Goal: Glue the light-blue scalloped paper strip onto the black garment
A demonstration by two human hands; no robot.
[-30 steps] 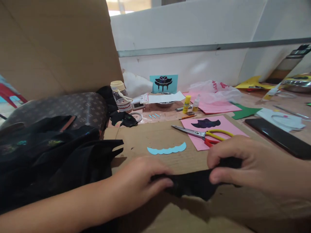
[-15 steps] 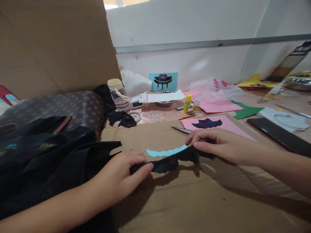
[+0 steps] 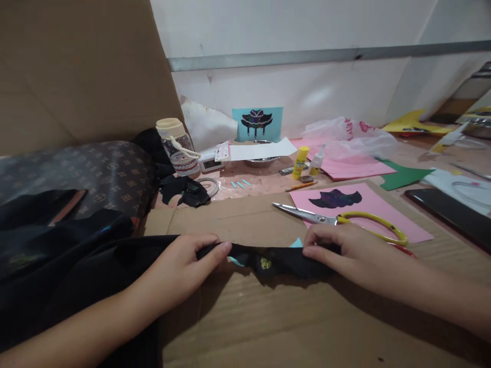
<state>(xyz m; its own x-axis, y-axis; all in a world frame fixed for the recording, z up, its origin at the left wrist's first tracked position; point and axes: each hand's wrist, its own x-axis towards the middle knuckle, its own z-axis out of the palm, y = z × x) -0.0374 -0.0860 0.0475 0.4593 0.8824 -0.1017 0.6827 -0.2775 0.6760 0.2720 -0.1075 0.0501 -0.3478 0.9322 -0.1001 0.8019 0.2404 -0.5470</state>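
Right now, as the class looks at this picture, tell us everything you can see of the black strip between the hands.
The black strip is dark, thin and looks like cloth, with a small yellowish patch on its face. Its upper edge runs fairly straight; its lower edge is uneven. The left hand and right hand pinch it at either side, spread crosswise over the cardboard. It partly hides a light-blue piece; whether they touch is unclear.

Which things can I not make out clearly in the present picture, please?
Head view, all items:
- Blue strip: middle hidden by black fabric.
- Red scissor handle: mostly hidden by right hand.
- Black flat device: right end cut off by picture edge.
- Plastic bag: red lettering too blurred to read.
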